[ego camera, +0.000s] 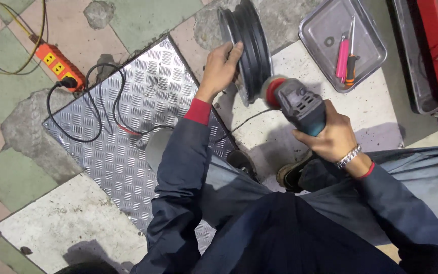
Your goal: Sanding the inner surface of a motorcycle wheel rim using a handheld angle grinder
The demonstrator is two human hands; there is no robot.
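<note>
- One wheel rim (249,45), dark metal with a ribbed, grooved barrel, stands upright on its edge on the floor (16,177), at the far corner of the plate.
- The left hand (220,66) rests on the rim's near edge, its fingers (234,50) curled over the lip and holding it steady.
- The right hand (333,137) has its fingers wrapped tight round the body of one angle grinder (297,104), grey and teal plastic, with a round red pad at its head touching the rim's side.
- One sheet of bright metal tread plate (128,116), raised-diamond pattern, lies flat on the floor under the left arm.
- One orange power strip (59,65) sits beyond the plate's far edge, with a black cord plugged in and looping over the plate.
- One shallow, shiny steel tray (325,23) with rounded corners lies right of the rim; it holds two screwdrivers (345,56), one pink-handled, one orange-and-black, and one small dark ring.
- The floor is worn tile, pale green, pink and speckled white, with rough grey patches of broken concrete.
</note>
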